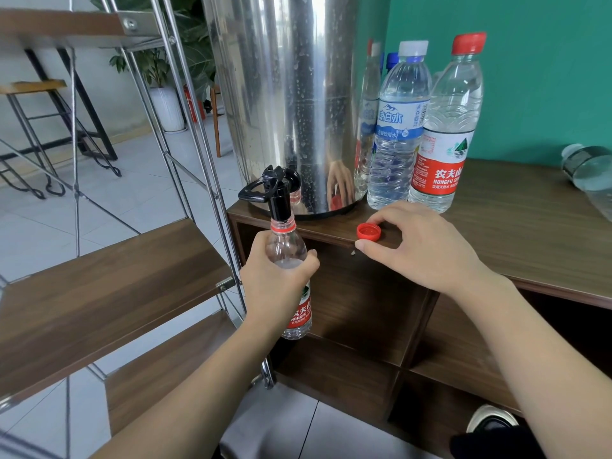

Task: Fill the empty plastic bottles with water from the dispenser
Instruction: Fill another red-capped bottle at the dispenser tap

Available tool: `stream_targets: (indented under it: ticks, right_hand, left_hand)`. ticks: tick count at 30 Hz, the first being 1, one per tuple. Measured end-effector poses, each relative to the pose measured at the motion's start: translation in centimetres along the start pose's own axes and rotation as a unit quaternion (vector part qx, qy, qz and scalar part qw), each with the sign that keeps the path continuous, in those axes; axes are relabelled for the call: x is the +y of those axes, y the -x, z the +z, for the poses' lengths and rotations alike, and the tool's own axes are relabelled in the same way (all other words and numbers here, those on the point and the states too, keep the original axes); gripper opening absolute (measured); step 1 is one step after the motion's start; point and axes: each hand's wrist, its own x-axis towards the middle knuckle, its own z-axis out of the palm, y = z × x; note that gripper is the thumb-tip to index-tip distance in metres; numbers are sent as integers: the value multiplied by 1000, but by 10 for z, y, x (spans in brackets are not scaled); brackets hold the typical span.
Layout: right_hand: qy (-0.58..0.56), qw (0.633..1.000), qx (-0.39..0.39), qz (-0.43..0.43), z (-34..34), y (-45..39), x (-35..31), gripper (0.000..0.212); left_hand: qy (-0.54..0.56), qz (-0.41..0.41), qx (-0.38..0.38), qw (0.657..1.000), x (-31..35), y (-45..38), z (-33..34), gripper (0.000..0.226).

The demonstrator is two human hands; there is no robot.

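A person's left hand (278, 279) grips an uncapped plastic bottle (291, 276) around its upper body, fingers curled round it, holding its open neck directly under the black tap (276, 190) of a tall steel water dispenser (284, 94); the bottle hangs in front of the cabinet's edge, upright and mostly empty. The right hand (420, 250) rests on the wooden surface (530, 220), thumb and fingertips loosely curved around a red cap (368, 232) lying open side up near the front edge; whether the fingers actually touch the cap cannot be told. Just beside the dispenser on the surface stand several capped bottles, among them a white-capped bottle (400, 127) with a blue label and a red-capped bottle (447, 127) with a red label. Another bottle (589, 173) lies on its side at far right. A wooden-stepped metal staircase (109, 283) rises at left.
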Motion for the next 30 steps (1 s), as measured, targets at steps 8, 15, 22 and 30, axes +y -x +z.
stream_targets:
  ticks: [8,15,22,30]
  right_hand:
    - [0,1000,0,-2,0,0,0,43]
    - [1,1000,-1,-5,-1,0,0,44]
    - [1,1000,-3,-6,-1,0,1,44]
    - [-1,1000,-8,-3,0,0,0,45]
  left_hand:
    - [0,1,-1,1000,0,0,0,32]
    - [-1,0,-2,1000,0,0,0,33]
    - [-2,1,-1,1000,0,0,0,32]
    - [4,-6,0,1000,1,0,0,30]
